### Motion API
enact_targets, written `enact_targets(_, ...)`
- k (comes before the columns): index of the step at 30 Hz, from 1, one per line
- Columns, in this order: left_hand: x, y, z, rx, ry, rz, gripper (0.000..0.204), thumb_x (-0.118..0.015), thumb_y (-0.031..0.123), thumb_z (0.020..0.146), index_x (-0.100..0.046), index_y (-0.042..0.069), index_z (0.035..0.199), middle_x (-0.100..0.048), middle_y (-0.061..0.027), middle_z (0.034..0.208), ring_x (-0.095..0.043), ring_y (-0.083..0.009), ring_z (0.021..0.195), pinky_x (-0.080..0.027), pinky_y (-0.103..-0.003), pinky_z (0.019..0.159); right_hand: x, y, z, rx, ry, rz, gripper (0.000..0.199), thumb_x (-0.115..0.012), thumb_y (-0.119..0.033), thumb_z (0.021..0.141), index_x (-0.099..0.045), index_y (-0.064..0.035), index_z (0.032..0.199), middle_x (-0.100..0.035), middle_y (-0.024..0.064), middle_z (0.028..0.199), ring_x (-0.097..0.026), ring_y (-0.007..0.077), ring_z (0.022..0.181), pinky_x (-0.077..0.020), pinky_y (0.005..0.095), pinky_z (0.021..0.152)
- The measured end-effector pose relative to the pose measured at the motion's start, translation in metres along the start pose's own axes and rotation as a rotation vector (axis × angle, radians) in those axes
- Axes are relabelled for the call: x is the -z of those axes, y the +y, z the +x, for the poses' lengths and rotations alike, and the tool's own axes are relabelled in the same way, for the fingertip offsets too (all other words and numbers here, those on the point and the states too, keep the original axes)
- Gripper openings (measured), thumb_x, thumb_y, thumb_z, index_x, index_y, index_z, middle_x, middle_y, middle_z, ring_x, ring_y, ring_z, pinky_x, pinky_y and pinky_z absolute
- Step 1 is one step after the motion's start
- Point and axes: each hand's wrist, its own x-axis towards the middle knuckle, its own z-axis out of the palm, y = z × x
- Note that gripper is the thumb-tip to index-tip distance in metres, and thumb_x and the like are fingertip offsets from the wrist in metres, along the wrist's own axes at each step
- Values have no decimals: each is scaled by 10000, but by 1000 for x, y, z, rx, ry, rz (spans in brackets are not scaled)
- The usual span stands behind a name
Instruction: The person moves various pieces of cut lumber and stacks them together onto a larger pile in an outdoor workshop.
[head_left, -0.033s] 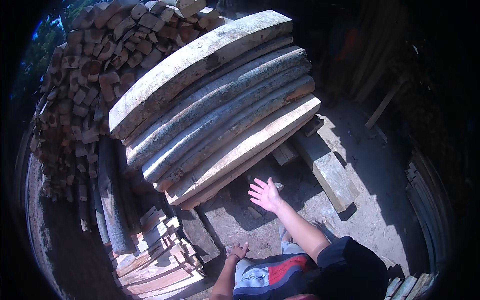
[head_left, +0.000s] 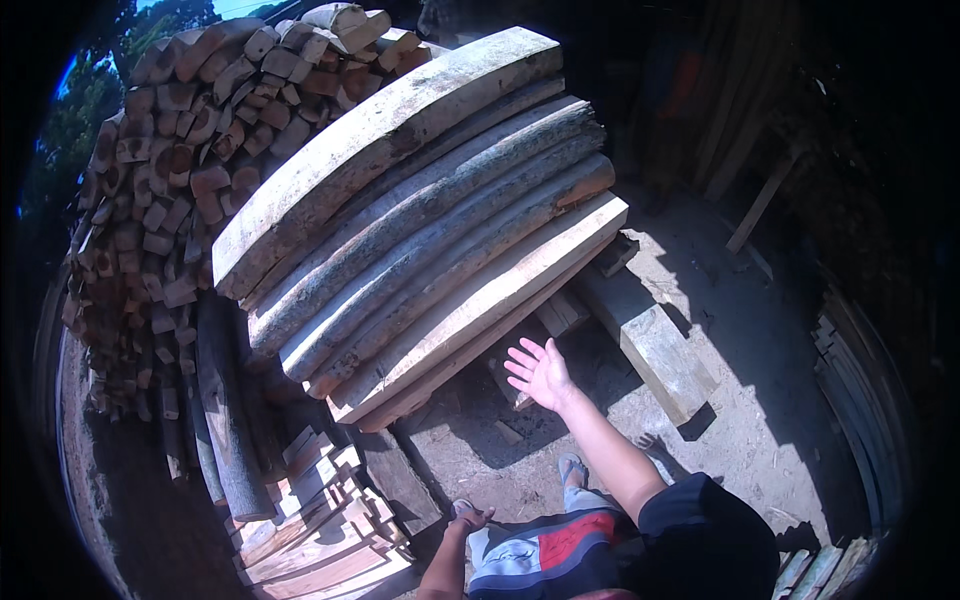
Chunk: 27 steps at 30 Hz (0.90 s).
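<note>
My right hand (head_left: pixel 540 376) is stretched out with its fingers spread, holding nothing, in front of the near edge of a stack of thick timbers. Nearest to it is a pale sawn beam (head_left: pixel 480 312). Behind that beam lie several bark-covered timbers (head_left: pixel 430 225), and a broad curved slab (head_left: pixel 390 150) forms the far side of the stack. Low by my left leg, my left hand (head_left: pixel 474 518) is empty, its fingers loosely apart, close above my sandalled foot. Neither hand touches the wood.
A tall pile of cut wood pieces (head_left: pixel 165 190) rises at the far left. Logs (head_left: pixel 235 420) and pale sawn boards (head_left: pixel 320 540) lie at the left. A squared block (head_left: pixel 665 365) supports the stack's right side. More boards (head_left: pixel 855 410) stand at the right edge.
My right hand has moved slightly farther forward, and my left hand sits a little lower. The whole view has shifted slightly; the timbers stay in place.
</note>
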Motion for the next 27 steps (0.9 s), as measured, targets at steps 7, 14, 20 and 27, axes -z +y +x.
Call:
enact_targets(7, 24, 21, 41, 972, 397, 380, 541, -445, 532, 872, -505, 115, 1211, -535, -109, 1211, -508, -272, 1116, -405, -485, 890, 181, -243, -72, 449, 812, -458, 338, -448, -320, 881, -494, -86, 1120, -598, 57, 1037, -545, 131, 859, -426, 312, 774)
enact_targets(14, 2, 56, 169, 458, 519, 306, 412, -482, 427, 880, -546, 112, 1138, -617, -44, 1041, -599, -205, 910, -455, -397, 698, 398, -127, -75, 64, 1047, -239, 290, -454, -289, 841, -515, -124, 1072, -582, 40, 900, -513, 172, 668, -427, 385, 651)
enact_targets(20, -88, 59, 205, 560, 253, 364, 536, -496, 504, 860, -480, 123, 1236, -555, -75, 1192, -569, -232, 1011, -450, -438, 806, 381, -31, -106, -547, 768, -644, 354, -461, -292, 861, -512, -80, 1140, -604, 79, 1018, -592, 239, 871, -477, 423, 756)
enact_targets(27, -82, 40, 182, 676, 189, 451, 514, -517, 517, 840, -517, 161, 1210, -594, -40, 1131, -589, -224, 971, -464, -429, 759, 386, -28, -140, -487, 788, -697, 290, -485, -239, 827, -558, -85, 1061, -600, 64, 988, -592, 221, 836, -492, 397, 711)
